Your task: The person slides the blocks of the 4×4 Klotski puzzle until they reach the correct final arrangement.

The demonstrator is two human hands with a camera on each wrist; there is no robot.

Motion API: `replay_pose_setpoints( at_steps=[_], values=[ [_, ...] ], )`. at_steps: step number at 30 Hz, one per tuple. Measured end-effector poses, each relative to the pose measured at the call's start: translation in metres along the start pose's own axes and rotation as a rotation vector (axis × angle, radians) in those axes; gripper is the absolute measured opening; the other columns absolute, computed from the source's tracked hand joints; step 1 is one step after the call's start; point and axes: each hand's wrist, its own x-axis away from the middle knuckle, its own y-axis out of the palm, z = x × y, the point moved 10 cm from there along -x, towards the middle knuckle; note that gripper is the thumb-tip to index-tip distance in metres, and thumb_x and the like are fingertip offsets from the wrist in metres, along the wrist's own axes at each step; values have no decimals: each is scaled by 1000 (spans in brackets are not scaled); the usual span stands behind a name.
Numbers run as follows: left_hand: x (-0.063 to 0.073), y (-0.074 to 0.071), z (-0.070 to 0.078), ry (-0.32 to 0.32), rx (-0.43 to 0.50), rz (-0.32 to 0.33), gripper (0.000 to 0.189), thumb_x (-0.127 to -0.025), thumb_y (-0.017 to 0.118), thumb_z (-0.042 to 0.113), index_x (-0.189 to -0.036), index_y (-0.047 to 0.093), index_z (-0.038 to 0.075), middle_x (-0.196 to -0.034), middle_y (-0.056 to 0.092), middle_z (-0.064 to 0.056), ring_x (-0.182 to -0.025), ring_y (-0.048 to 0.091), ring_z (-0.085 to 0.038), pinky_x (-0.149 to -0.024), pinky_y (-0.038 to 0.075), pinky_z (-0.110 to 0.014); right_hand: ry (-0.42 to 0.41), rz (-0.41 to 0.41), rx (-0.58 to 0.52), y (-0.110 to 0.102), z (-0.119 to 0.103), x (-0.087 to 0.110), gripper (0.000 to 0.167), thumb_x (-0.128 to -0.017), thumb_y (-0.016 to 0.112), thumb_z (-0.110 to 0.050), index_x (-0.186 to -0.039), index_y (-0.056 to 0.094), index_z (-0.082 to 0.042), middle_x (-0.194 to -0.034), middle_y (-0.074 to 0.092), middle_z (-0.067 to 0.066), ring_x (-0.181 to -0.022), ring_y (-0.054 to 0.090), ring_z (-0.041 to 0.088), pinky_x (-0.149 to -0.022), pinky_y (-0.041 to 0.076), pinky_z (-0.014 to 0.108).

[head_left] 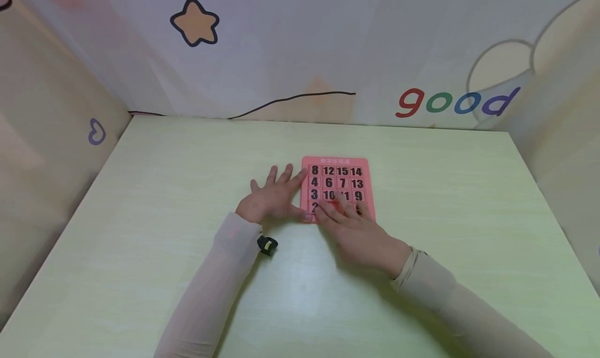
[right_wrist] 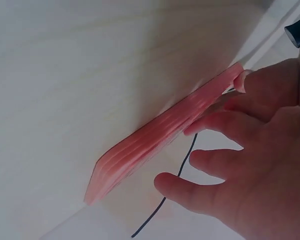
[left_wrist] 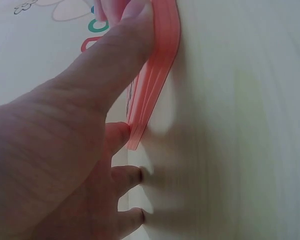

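A pink sliding number puzzle (head_left: 335, 183) lies flat on the table, its rows of square tiles printed with black numbers. My left hand (head_left: 274, 199) is spread at its left side, the index finger touching the left edge and the thumb at the lower left corner. In the left wrist view, the thumb (left_wrist: 122, 45) lies along the puzzle's pink side. My right hand (head_left: 363, 238) reaches over the bottom of the puzzle with fingers extended onto the lower tiles, hiding most of the bottom row. From the right wrist view, several of its fingers (right_wrist: 190, 192) stand apart from the surface.
The pale green table (head_left: 140, 233) stretches out around the puzzle. A back wall (head_left: 290, 45) with a star and the word "good" rises behind it, with side walls left and right. A small black item (head_left: 267, 245) sits at the left cuff.
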Motion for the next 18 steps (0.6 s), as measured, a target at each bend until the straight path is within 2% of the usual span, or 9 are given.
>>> replay_pose_setpoints(
  at_steps=[3,10,18],
  values=[
    [0,0,-1,-7,1,1,111,-82,75,63,-164,6,31,-169,-3,-9,-151,-10,-41,-108,4,-78,20,17,-7,-1,8,9,55,-104,49,-16,-156,36,-4,-162,28,15,-150,10,44,-110,16,73],
    [-2,2,-3,-14,1,-8,112,-82,75,61,-164,5,32,-169,-5,-8,-151,-13,-39,-108,2,-77,58,52,11,0,27,31,55,-102,52,-12,-155,39,-2,-160,34,17,-149,17,45,-106,23,76],
    [-3,4,-3,-11,-3,-14,112,-82,74,62,-164,4,32,-169,-6,-7,-151,-14,-38,-109,2,-77,68,44,-1,4,33,36,57,-102,55,-11,-155,38,-4,-160,33,16,-150,14,43,-108,22,74]
  ],
)
